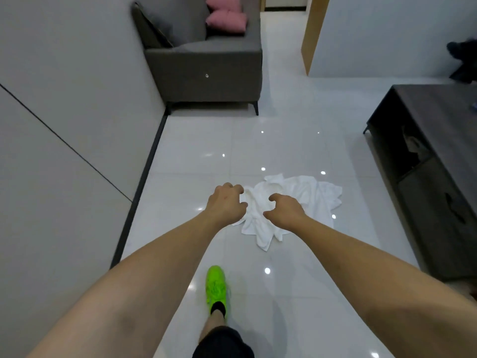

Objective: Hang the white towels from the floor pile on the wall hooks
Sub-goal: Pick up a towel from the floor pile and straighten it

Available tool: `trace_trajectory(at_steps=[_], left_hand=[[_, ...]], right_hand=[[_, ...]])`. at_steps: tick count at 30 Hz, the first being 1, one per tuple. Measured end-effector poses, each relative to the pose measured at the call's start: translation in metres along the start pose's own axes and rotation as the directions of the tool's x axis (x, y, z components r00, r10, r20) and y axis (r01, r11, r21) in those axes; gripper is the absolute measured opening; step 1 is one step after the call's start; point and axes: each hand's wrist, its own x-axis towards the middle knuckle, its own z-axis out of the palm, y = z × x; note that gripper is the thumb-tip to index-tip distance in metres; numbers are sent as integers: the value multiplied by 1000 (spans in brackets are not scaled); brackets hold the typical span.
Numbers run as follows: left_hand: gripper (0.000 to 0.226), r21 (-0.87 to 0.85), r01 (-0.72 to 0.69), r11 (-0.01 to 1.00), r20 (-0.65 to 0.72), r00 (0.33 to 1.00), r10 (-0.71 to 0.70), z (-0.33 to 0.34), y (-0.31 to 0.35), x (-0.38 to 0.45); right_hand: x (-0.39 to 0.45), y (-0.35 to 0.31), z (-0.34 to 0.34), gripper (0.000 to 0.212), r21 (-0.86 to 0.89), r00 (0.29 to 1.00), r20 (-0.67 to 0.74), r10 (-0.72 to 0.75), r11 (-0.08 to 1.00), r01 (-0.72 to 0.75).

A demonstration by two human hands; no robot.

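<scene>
While both arms reach down, left hand and right hand (grip curled, grasping nothing) hover over white towel pile on floor.

A pile of towels is lying on the floor, between a wall on the left and a cabinet on the right. A sofa is standing behind it against the wall, with two cushions sitting on it.

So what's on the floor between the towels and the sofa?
Nothing: the head view shows only bare glossy tile between the towels and the sofa.
</scene>
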Motion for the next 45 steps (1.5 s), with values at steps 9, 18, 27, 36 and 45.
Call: trace_trajectory(at_steps=[9,18,27,36,45], left_hand=[[47,-76,53,996,177,983,-39,12,-62,117],[44,-188,271,944,336,921,-198,101,-78,191],[42,-194,483,854,382,839,-388,257,-83,275],[40,-190,556,809,419,791,-445,424,-112,336],[39,-208,527,824,405,813,-418,550,-147,374]], right_hand=[[88,-29,27,61,128,976,71,206,969,-213],[157,29,88,53,186,891,236,387,882,-432],[285,147,167,42,185,839,340,424,845,-502],[386,259,273,42,192,800,385,460,808,-557],[452,335,376,36,314,806,277,523,744,-590]])
